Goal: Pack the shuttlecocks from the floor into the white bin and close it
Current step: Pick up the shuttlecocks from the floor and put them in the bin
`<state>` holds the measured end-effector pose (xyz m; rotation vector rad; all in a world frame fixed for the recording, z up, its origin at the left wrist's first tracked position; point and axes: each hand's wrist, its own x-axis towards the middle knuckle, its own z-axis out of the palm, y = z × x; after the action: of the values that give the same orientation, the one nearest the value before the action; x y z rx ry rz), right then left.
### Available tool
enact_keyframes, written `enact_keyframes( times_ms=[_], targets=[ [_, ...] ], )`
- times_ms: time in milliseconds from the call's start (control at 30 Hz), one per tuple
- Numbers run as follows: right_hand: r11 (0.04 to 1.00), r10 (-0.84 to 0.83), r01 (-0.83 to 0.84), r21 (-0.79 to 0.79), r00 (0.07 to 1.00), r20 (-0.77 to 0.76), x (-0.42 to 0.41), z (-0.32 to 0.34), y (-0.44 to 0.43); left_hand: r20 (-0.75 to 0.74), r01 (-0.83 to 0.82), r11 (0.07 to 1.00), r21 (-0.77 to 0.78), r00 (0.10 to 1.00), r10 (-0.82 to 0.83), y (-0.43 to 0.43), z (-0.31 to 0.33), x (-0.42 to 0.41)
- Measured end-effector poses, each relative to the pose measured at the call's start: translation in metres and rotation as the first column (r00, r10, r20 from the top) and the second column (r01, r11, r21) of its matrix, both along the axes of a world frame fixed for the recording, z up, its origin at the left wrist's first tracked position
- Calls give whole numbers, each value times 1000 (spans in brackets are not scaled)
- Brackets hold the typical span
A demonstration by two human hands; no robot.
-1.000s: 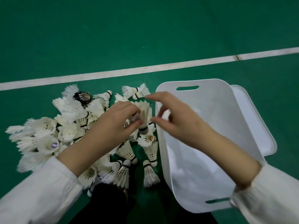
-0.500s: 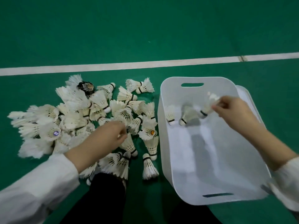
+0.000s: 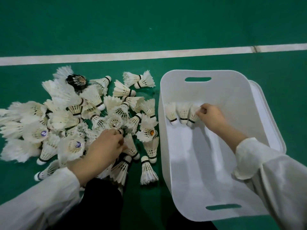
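Three shuttlecocks (image 3: 181, 113) lay side by side in the bin (image 3: 199, 171), corks toward the person, and the right hand (image 3: 211, 116) pinched the rightmost shuttlecock (image 3: 193, 114) by its feathers. The left hand (image 3: 104, 146) was down in the pile (image 3: 66, 117) on the green floor (image 3: 149, 22), fingers curled round a shuttlecock (image 3: 120, 131).
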<state>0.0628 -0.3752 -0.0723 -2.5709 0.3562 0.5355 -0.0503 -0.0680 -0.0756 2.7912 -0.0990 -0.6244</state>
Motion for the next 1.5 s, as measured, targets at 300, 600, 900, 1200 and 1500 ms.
enact_keyframes(
  times_ms=[300,600,900,1200,1500],
  targets=[
    [999,39,-39,-34,999,-6,5,-4,9,241,107,967,-231,969,-49,4,0,-4],
    [931,366,-358,-76,906,214,-29,114,57,132,-16,872,-489,987,92,21,37,-9],
    [677,716,-728,-105,685,-132,-83,89,204,163,-250,772,-585,896,414,82,67,-26],
    [625,449,-625,-468,778,-440,-90,25,206,182,-354,793,-496,850,494,140,69,-45],
    [667,561,-529,-525,820,-113,-77,80,218,302,-340,838,-426,820,486,151,76,-49]
  ],
)
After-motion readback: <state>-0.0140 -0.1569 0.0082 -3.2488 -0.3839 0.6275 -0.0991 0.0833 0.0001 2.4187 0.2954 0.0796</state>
